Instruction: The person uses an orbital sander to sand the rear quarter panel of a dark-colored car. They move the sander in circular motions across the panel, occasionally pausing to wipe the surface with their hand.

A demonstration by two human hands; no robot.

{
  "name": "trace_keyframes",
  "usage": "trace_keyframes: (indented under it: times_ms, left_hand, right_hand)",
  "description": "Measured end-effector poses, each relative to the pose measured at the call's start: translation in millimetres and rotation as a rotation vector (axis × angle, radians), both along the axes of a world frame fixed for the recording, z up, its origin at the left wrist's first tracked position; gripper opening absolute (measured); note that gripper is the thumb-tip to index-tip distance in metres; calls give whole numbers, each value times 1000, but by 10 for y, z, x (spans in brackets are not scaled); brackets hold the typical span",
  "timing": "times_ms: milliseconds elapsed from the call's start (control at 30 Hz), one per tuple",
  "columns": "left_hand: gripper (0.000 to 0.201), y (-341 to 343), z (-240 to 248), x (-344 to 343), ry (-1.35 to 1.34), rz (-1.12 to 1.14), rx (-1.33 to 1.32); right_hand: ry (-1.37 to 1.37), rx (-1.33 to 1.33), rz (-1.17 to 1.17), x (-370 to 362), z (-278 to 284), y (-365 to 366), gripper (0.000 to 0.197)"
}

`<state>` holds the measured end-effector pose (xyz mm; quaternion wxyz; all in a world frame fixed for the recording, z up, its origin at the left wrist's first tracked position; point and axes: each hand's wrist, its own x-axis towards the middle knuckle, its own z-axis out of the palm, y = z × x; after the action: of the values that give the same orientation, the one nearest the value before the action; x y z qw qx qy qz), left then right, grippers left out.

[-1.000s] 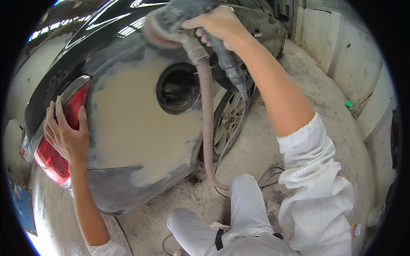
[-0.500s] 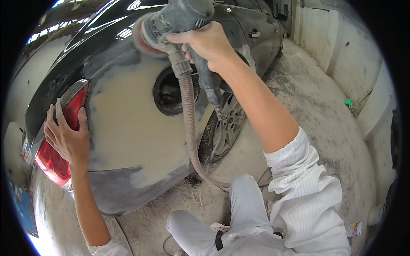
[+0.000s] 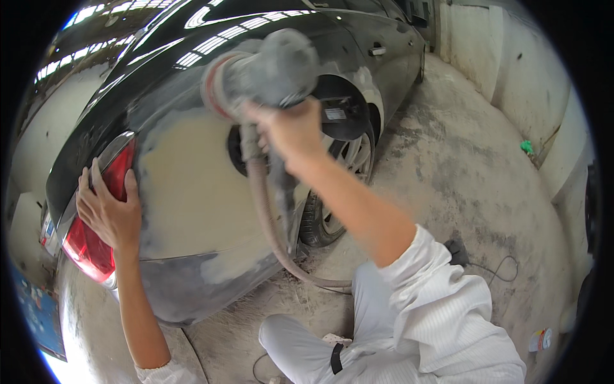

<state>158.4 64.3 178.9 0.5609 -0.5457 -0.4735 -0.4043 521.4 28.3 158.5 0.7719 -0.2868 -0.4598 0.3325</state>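
The right hand (image 3: 291, 131) is closed around a grey sander (image 3: 278, 67), at twelve o'clock of the view; both look blurred. From this hand, the sanding disc (image 3: 213, 89) is at ten o'clock, facing the dark car panel (image 3: 160, 105); whether they touch, I cannot tell. The ribbed hose (image 3: 263, 205) hangs toward six, the beige patch (image 3: 192, 192) lies at eight, the wheel (image 3: 313, 221) at five. At nine o'clock of the view, the left hand (image 3: 112, 214) rests, fingers spread, on the red tail lamp (image 3: 89, 249).

The quarter panel (image 3: 169, 112) is coated with matt filler (image 3: 192, 185). The taillight (image 3: 119, 168) is faced in glossy plastic, the sander (image 3: 281, 67) in matt plastic.
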Motion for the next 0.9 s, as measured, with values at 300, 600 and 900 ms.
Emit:
trace_keyframes:
  times_ms: [300, 600, 900]
  left_hand:
    - [77, 53, 7, -39, 52, 18, 5]
    - [100, 18, -7, 23, 21, 17, -40]
    - [88, -88, -52, 278, 112, -118, -117]
  right_hand:
    - [-41, -12, -72, 187, 34, 87, 32]
    - [112, -90, 2, 438, 202, 115, 22]
    - [-561, -74, -198, -406, -245, -231, 58]
